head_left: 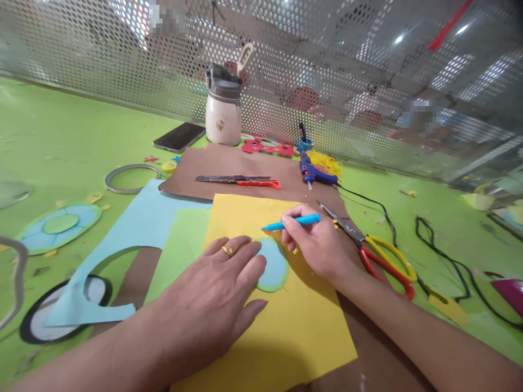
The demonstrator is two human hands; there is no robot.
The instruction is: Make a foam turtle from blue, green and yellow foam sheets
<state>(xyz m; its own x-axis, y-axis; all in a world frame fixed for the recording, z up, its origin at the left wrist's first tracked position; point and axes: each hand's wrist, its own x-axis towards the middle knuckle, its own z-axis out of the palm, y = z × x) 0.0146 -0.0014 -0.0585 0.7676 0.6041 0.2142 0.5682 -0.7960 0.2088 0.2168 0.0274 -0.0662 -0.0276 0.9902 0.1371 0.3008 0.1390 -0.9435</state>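
Observation:
My left hand (212, 294) lies flat with fingers stretched over a light-blue paper disc (273, 265) with a thin green rim. Beneath the disc is a yellow paper sheet (302, 337). Between the fingers of my right hand (314, 237) is a blue marker pen (300, 221), its tip close to the yellow sheet just above the disc; whether it touches cannot be made out. A green sheet (183, 239) and a cut-out light-blue sheet (134, 218) lie to the left. Scissors with red and yellow handles (371, 250) rest beside my right wrist.
A box cutter (241, 180) lies on brown paper (196, 169). Behind stand a white bottle (223, 117), a phone (180, 136) and a blue glue gun (316, 173) with a black cord trailing right. A paper turtle-like piece (61, 223) and a metal ring (133, 178) lie left. Perforated metal panel (163, 81) borders the table.

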